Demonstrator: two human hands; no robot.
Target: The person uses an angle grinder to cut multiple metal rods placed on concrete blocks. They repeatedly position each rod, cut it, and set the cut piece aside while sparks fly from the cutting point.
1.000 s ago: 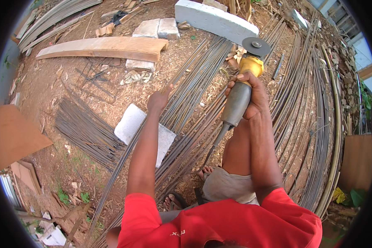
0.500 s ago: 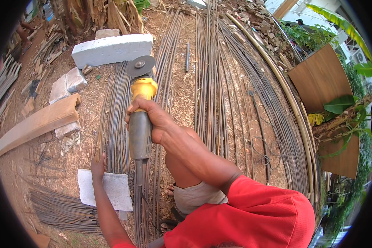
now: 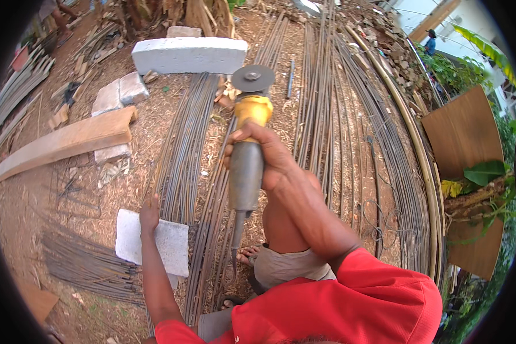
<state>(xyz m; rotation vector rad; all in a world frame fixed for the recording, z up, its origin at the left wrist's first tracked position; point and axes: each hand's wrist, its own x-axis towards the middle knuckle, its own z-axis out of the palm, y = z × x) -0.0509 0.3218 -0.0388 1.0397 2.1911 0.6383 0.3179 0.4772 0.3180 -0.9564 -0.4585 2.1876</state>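
My right hand (image 3: 262, 150) is wrapped round the dark body of a yellow and grey angle grinder (image 3: 246, 172), held up above the rods. Its round cutting disc (image 3: 253, 78) points away from me, and the cord hangs from its near end. My left hand (image 3: 149, 213) is low at the left edge of a bundle of long steel rods (image 3: 183, 155), its fingers closed around a rod there. Just under that hand and wrist, a white block (image 3: 169, 243) lies across the near part of the rods.
More steel rods (image 3: 321, 103) run lengthwise in the middle and right. A long white block (image 3: 189, 55) lies across the far end of the left bundle. At the left are a curved wooden plank (image 3: 66, 143) and short bent rods (image 3: 86, 264). Brown boards (image 3: 464, 132) stand at right; a distant person (image 3: 430, 43) is far right.
The view has shifted, so most of the ground appears farther right. The grinder has moved right, away from the left bundle. My left hand stays by the white block, gripping.
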